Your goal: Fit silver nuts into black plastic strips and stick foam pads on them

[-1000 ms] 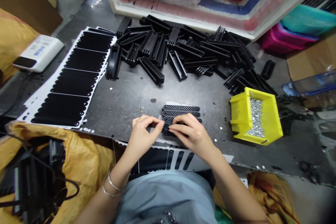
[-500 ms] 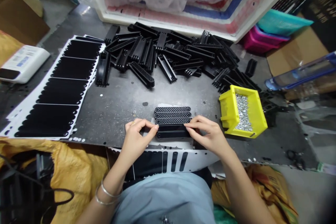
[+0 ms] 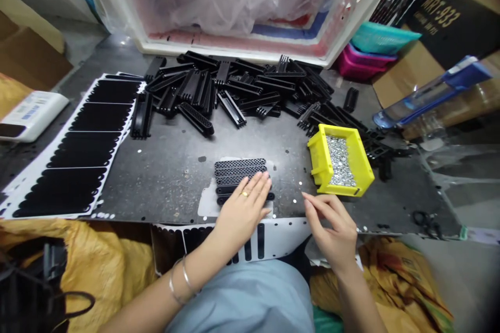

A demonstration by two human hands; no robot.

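A row of black plastic strips (image 3: 239,165) lies side by side at the front of the dark table; the farther ones have a lattice face, the nearer ones a smooth face. My left hand (image 3: 244,203) rests flat across the nearer strips, fingers stretched and palm down, covering part of them. To the right, apart from the strips, my right hand (image 3: 332,221) hovers by the table's front edge with thumb and forefinger drawn together; whether anything small is between them cannot be made out. A yellow bin (image 3: 363,166) of small shiny metal parts (image 3: 340,161) stands just beyond it.
Loose black plastic pieces (image 3: 238,86) are heaped along the back, before a white-framed tray (image 3: 187,48). Sheets of black stickers (image 3: 84,138) lie at left beside a white device (image 3: 37,112). Another sticker sheet (image 3: 281,239) hangs over the front edge. A bottle (image 3: 425,93) is at right.
My left hand has moved from the strips' left end to lie flat on top of them. My right hand has left their right end and drawn back to the right. The view has shifted.
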